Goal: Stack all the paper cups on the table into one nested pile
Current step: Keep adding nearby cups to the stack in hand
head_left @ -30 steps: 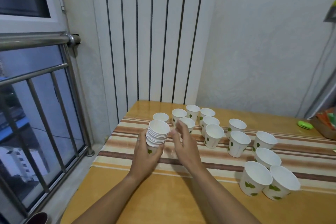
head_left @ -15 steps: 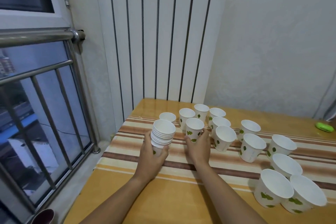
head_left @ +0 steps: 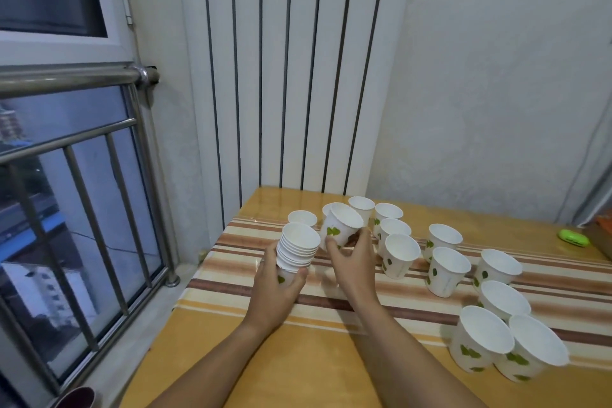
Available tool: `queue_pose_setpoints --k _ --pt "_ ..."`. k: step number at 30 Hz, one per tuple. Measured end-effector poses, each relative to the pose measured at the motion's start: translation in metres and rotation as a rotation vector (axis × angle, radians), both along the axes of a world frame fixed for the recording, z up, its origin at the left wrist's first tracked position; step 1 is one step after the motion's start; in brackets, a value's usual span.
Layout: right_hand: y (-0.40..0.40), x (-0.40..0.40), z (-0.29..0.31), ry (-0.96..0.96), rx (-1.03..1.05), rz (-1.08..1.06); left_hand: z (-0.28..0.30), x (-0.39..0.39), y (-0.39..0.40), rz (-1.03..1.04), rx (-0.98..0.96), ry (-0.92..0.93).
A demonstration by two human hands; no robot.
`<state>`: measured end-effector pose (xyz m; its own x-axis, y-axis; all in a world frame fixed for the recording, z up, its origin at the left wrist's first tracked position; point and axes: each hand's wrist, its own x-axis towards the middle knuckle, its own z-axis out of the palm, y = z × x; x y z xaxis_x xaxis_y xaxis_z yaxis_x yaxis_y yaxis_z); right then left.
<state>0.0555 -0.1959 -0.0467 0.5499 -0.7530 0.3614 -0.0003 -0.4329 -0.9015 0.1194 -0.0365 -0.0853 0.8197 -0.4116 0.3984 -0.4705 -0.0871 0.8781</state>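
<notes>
I see both forearms reaching forward over the table (head_left: 251,364), the left hand (head_left: 276,288) wrapped around the lower part of the nested pile (head_left: 298,250), thumb across its front, holding it upright just above the striped cloth (head_left: 381,303). The right hand (head_left: 352,262) is closed on a single cup (head_left: 341,225), fingers around its base, the cup tilted with its mouth turned up and to the right. Half a second ago that cup stood on the cloth with the right hand just reaching its base; now it is lifted and sits just right of the pile's rim, nearly touching it. The loose cups (head_left: 443,270) stand to the right of the pile, some near it, others well apart toward the table's near right.
</notes>
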Motion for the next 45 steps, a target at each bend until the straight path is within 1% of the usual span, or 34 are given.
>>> queue_pose_setpoints --k 5,8,10,13,16,18,22,29,33,38,39,41,43,45 --pt "0.016 -0.01 0.033 -0.133 -0.077 -0.003 0.006 -0.005 0.003 0.011 0.002 0.015" --pt "0.022 -0.016 0.045 -0.163 -0.074 0.035 0.01 -0.008 0.005 -0.019 0.006 0.021" --pt "0.025 -0.017 0.047 -0.119 -0.073 0.127 0.014 -0.011 0.005 -0.035 0.001 0.027" --pt "0.028 -0.016 0.039 -0.004 -0.058 0.264 0.016 -0.015 0.004 -0.04 -0.013 0.042" --pt "0.028 -0.019 0.031 0.051 0.034 0.378 0.015 -0.014 0.006 -0.027 -0.007 0.043" --pt "0.027 -0.021 0.029 0.061 0.067 0.422 0.014 -0.013 0.007 -0.02 -0.005 0.043" --pt "0.027 -0.022 0.031 0.071 0.061 0.461 0.013 -0.011 0.007 -0.012 -0.006 0.052" --pt "0.036 -0.024 0.025 0.096 0.013 0.467 0.007 -0.009 0.006 -0.004 -0.013 0.052" --pt "0.035 -0.016 0.021 0.097 0.023 0.491 0.004 -0.002 0.006 0.01 -0.009 0.041" --pt "0.026 0.001 0.016 0.051 0.13 0.486 0.006 0.013 0.003 0.025 -0.01 -0.016" --pt "0.023 0.006 0.013 0.037 0.162 0.47 0.005 0.017 0.002 0.034 -0.003 -0.027" --pt "0.018 0.014 0.007 0.021 0.19 0.366 0.002 0.025 0.001 0.051 0.008 -0.036" --pt "0.011 0.023 -0.001 0.03 0.174 0.23 -0.001 0.029 0.001 0.053 0.006 -0.025" --pt "0.005 0.034 -0.01 0.082 0.133 0.148 -0.002 0.032 0.001 0.061 -0.01 -0.008"
